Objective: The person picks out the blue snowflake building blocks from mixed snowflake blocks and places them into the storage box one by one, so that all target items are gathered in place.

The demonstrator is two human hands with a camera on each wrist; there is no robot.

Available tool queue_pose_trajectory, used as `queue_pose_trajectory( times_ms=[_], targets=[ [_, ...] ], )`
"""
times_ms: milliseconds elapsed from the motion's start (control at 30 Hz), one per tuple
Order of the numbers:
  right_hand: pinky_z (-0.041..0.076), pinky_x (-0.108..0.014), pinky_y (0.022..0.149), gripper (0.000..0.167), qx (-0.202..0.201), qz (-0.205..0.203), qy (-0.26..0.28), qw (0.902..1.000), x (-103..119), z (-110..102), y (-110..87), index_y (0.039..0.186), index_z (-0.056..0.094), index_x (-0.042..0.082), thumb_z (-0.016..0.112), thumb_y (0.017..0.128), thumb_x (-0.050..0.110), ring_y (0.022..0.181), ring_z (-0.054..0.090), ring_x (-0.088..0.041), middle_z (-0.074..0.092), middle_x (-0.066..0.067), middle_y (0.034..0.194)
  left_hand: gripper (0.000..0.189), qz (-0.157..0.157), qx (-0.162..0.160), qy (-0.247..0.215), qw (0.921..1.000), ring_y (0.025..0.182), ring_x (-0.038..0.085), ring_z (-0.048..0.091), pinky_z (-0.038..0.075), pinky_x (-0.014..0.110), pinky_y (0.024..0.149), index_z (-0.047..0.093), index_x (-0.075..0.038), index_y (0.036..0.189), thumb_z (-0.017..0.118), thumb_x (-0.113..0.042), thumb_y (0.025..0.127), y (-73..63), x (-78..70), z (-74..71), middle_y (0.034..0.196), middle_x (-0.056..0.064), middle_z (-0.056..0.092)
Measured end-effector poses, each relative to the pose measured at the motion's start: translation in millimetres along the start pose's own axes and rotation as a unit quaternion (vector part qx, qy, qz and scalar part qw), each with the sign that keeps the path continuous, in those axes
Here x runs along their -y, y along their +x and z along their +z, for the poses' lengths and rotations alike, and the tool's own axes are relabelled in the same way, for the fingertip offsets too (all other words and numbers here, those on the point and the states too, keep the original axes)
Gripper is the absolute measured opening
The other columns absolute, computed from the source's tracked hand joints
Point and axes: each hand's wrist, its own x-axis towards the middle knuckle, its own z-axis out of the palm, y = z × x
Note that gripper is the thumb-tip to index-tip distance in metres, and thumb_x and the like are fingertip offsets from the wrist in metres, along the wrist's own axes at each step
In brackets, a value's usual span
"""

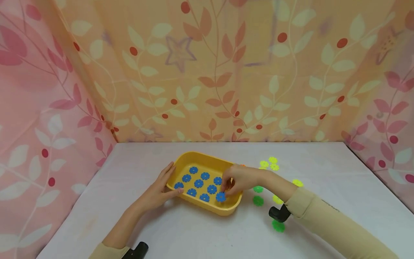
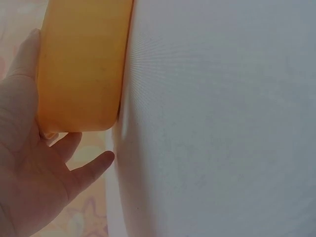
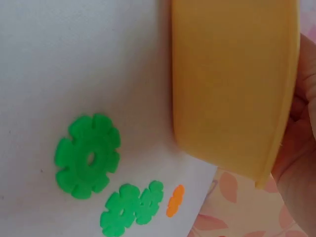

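A yellow plastic tub (image 1: 197, 205) with rounded corners stands on the table, several blue flower-shaped discs (image 1: 198, 183) laid in rows on its floor. My left hand (image 1: 158, 192) holds the tub's left end, the thumb over the near rim and the fingers along the side. In the left wrist view this hand (image 2: 39, 163) is against the tub's outer wall (image 2: 84, 64). My right hand (image 1: 240, 178) reaches over the right rim and pinches a blue disc (image 1: 221, 196) at the tub's near right corner. In the right wrist view, the tub wall (image 3: 232, 79) hides the fingertips.
Right of the tub lie green discs (image 1: 258, 200), yellow discs (image 1: 273, 160) and an orange disc (image 3: 175, 200), partly under the right forearm. A white cloth (image 1: 97, 201) covers the table. Patterned curtains (image 1: 210, 72) stand behind and on both sides.
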Motion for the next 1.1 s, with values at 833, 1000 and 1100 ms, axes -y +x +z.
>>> queue_pose_trajectory(
  times_ms=[833,1000,1100],
  targets=[
    [0.050,-0.019,0.067,0.006,0.084,0.053,-0.022,0.9948,-5.7,13.7,30.0,0.086,0.073,0.017,0.079,0.084,0.019,0.071,0.055,-0.003,0.062,0.013,0.075,0.094,0.006,-0.002,0.004,1.0000,0.148,0.034,0.007,0.019,0.058,0.113,0.020,-0.007,0.156,0.071,-0.046,0.087,-3.4,3.3,0.2,0.163,0.003,0.004],
    [0.050,-0.019,0.068,0.007,0.085,0.050,-0.025,0.9948,-1.8,13.2,29.3,0.087,0.073,0.015,0.078,0.085,0.018,0.072,0.055,-0.003,0.063,0.012,0.076,0.094,0.009,-0.001,0.006,0.9999,0.147,0.036,0.008,0.019,0.059,0.112,0.020,-0.006,0.156,0.071,-0.046,0.087,-3.3,4.2,0.3,0.163,0.005,0.004],
    [0.050,-0.018,0.068,0.007,0.084,0.053,-0.032,0.9946,1.1,12.8,28.1,0.089,0.073,0.015,0.078,0.085,0.017,0.072,0.056,-0.002,0.064,0.013,0.077,0.093,0.012,-0.002,0.007,0.9999,0.147,0.037,0.008,0.020,0.060,0.111,0.020,-0.005,0.155,0.071,-0.045,0.088,-3.4,4.5,0.3,0.163,0.007,0.004]
  ],
)
